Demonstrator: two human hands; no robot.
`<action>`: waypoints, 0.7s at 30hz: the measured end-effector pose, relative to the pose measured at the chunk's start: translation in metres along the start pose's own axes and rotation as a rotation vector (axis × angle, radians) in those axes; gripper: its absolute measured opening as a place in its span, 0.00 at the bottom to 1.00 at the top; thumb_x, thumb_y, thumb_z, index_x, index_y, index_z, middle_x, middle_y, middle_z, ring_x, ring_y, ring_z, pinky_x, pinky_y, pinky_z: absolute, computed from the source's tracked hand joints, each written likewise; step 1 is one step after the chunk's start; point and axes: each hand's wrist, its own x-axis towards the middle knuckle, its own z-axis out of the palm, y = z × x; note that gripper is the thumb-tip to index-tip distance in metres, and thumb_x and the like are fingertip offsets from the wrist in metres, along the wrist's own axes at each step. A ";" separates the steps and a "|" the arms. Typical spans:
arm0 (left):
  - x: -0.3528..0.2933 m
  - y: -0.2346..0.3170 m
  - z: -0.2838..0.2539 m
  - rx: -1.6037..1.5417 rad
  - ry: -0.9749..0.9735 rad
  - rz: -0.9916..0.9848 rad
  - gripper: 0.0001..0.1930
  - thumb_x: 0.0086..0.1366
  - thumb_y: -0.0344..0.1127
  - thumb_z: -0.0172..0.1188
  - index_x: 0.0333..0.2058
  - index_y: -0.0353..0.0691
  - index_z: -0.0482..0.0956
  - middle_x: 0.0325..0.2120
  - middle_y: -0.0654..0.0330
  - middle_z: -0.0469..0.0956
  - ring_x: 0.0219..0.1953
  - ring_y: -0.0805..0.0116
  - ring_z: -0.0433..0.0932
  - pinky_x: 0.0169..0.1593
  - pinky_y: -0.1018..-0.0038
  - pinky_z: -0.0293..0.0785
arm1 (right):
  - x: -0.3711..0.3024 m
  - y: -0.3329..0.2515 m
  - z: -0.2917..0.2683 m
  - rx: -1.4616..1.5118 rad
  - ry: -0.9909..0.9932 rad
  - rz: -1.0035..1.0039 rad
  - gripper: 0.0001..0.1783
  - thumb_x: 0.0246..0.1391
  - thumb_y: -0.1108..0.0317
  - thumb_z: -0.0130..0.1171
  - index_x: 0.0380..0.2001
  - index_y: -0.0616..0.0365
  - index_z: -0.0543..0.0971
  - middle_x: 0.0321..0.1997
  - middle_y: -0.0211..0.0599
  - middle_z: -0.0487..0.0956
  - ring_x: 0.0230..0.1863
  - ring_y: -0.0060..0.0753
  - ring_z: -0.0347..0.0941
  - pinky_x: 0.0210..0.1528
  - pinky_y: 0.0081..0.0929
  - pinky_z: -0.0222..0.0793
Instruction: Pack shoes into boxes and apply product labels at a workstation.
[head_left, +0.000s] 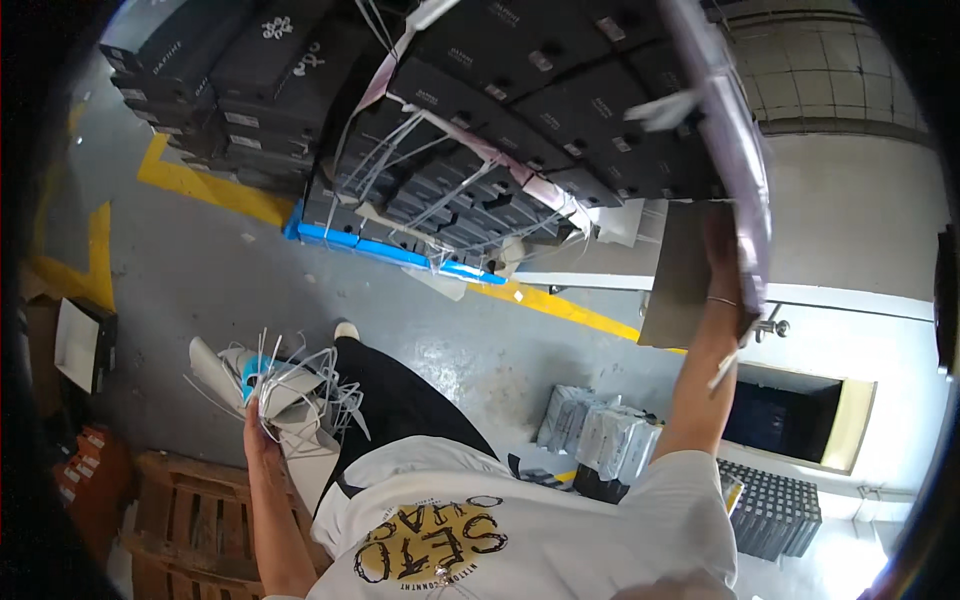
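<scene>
Strapping bundle [318,385]: loose white strands, found in the left hand [262,440], low over the grey floor [430,345] and beside the person's black-trousered leg [410,405]. The left fingers were closed around it, together with pale stiff strips [308,450] and a bright blue piece [258,372]. The right hand [722,245] was raised to a pinkish-white strip [745,170] at the right edge of the main box stack [450,95], next to a brown panel [680,275]; its fingers were partly hidden, and I could not tell whether they gripped. The black boxes bore pale lettering and small light labels. A second box stack [250,70], at left, carried lettering, white emblems and labels likewise. Dark lettering over a yellow patch marked the white shirt [440,540].
</scene>
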 end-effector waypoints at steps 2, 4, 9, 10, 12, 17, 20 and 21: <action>-0.006 -0.002 0.003 0.005 -0.020 0.015 0.22 0.63 0.46 0.57 0.51 0.38 0.71 0.45 0.56 0.77 0.47 0.63 0.76 0.51 0.67 0.72 | 0.018 0.037 -0.004 0.044 0.139 0.001 0.16 0.62 0.60 0.45 0.47 0.57 0.72 0.44 0.38 0.75 0.46 0.34 0.71 0.46 0.36 0.69; -0.009 -0.001 0.002 0.030 -0.036 0.064 0.24 0.62 0.48 0.58 0.51 0.37 0.71 0.45 0.55 0.76 0.47 0.61 0.75 0.52 0.65 0.71 | 0.036 0.052 -0.001 0.075 0.239 -0.006 0.16 0.62 0.60 0.45 0.47 0.57 0.72 0.44 0.38 0.75 0.46 0.34 0.70 0.46 0.36 0.69; -0.023 0.011 0.016 0.009 -0.026 0.154 0.28 0.60 0.50 0.59 0.53 0.38 0.70 0.46 0.54 0.76 0.49 0.57 0.75 0.54 0.62 0.70 | 0.065 0.071 0.007 0.140 0.397 -0.010 0.17 0.61 0.59 0.45 0.47 0.56 0.72 0.45 0.38 0.75 0.47 0.33 0.70 0.46 0.37 0.68; -0.018 0.008 0.012 0.016 -0.003 0.187 0.28 0.60 0.50 0.59 0.53 0.38 0.70 0.46 0.54 0.76 0.49 0.57 0.75 0.54 0.62 0.70 | 0.069 0.069 0.008 0.145 0.419 -0.009 0.17 0.61 0.58 0.45 0.47 0.56 0.72 0.45 0.38 0.75 0.47 0.33 0.70 0.46 0.37 0.68; -0.017 0.010 0.010 -0.015 -0.025 0.179 0.26 0.62 0.48 0.57 0.53 0.37 0.70 0.47 0.54 0.76 0.49 0.57 0.74 0.54 0.61 0.70 | 0.077 0.068 0.008 0.172 0.449 -0.013 0.17 0.61 0.58 0.45 0.47 0.56 0.72 0.45 0.38 0.75 0.47 0.33 0.70 0.47 0.38 0.68; -0.006 0.006 0.005 -0.063 -0.063 0.236 0.25 0.64 0.49 0.52 0.54 0.38 0.70 0.50 0.52 0.74 0.52 0.55 0.73 0.56 0.59 0.70 | 0.081 0.069 0.013 0.187 0.488 -0.016 0.18 0.60 0.57 0.46 0.47 0.55 0.72 0.46 0.38 0.75 0.48 0.33 0.70 0.47 0.39 0.68; -0.008 0.006 0.014 -0.097 -0.084 0.257 0.24 0.65 0.48 0.51 0.54 0.38 0.70 0.49 0.52 0.75 0.52 0.56 0.73 0.56 0.59 0.70 | 0.083 0.067 0.011 0.196 0.494 -0.012 0.19 0.59 0.56 0.46 0.47 0.55 0.72 0.46 0.38 0.75 0.48 0.33 0.69 0.47 0.39 0.68; -0.009 0.007 0.019 -0.089 -0.092 0.273 0.24 0.65 0.48 0.51 0.54 0.39 0.70 0.49 0.52 0.75 0.52 0.56 0.73 0.56 0.58 0.70 | 0.084 0.066 0.011 0.198 0.496 -0.011 0.19 0.59 0.56 0.46 0.47 0.55 0.72 0.46 0.38 0.75 0.48 0.33 0.69 0.47 0.39 0.68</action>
